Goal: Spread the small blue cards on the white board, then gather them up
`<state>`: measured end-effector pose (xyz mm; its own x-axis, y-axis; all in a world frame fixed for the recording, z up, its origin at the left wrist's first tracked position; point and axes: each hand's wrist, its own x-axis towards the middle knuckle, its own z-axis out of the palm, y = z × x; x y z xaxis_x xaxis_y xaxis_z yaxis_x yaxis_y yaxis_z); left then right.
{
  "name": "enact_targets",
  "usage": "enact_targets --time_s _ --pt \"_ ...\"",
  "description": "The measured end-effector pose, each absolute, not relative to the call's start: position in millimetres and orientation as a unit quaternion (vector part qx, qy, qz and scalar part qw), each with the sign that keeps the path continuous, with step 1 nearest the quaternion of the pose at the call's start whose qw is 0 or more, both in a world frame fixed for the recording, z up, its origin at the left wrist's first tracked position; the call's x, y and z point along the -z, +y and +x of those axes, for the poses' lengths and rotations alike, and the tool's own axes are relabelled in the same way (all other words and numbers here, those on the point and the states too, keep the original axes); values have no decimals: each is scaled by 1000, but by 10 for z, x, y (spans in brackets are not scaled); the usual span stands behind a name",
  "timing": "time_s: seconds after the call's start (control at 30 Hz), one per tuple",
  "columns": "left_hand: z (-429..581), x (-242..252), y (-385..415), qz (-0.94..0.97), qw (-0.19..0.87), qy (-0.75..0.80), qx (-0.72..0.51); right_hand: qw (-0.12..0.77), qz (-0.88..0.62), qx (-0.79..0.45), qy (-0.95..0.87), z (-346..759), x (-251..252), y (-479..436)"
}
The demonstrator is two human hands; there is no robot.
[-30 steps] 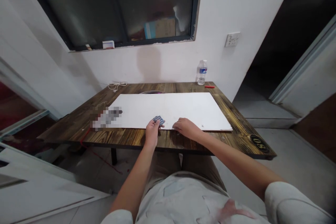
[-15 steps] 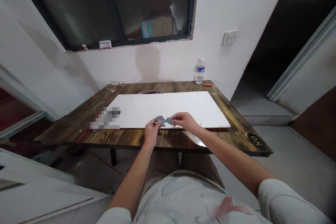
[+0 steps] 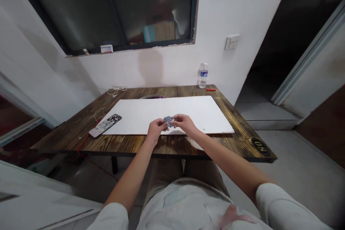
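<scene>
Small flat blue-and-white patterned pieces (image 3: pixel 168 120) are held up over the front edge of a white board (image 3: pixel 140 113). My left hand (image 3: pixel 156 128) pinches them from the left, thumb on top. From the right, my right hand (image 3: pixel 184 122) is closed on a piece at their right side, its fingertips almost meeting those of the left. The pieces touch or overlap; whether they are joined I cannot tell, since the fingers cover part of them.
A phone in a patterned case (image 3: pixel 105 125) lies across the board's left end, with a red cord by it. Towards the back of the wooden table (image 3: pixel 88 125) are a white cable (image 3: pixel 116 90), a water bottle (image 3: pixel 203 76) and a red pen-like object (image 3: pixel 211 90).
My right hand has moved left to my left hand. The piece it held apart now meets the pieces in the left hand. The view has shifted slightly.
</scene>
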<state>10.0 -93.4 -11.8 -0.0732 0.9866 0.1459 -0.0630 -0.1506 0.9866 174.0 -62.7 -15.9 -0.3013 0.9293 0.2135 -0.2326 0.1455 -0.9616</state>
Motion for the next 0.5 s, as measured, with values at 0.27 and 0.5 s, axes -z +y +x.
enact_targets --time_s 0.27,0.5 --pt "204 -221 -597 574 470 433 -512 515 -283 -581 -564 1904 -25 -354" --pt "266 -205 -145 539 500 426 -527 542 -279 -610 -507 1836 -104 -59"
